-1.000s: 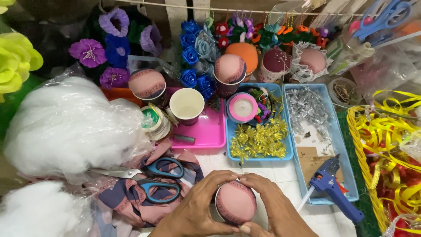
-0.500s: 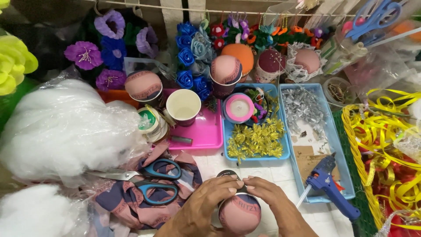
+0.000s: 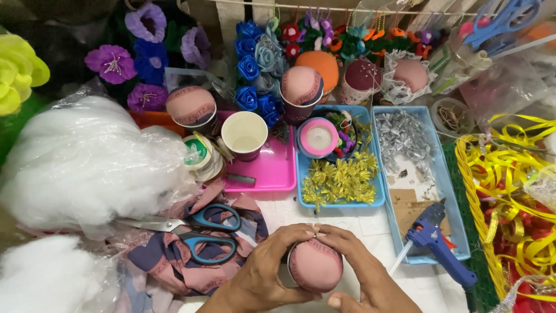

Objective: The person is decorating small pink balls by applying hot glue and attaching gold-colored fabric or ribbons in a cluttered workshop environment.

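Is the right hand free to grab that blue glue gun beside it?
Probably not right away: the right hand and left hand are both wrapped around the fabric-covered cup. The path to the glue gun looks unobstructed.

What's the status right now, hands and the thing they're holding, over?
Left hand and right hand wrapped around fabric-covered cup, fingertips meeting on top. Blue glue gun to the right, scissors to the left, both apart.
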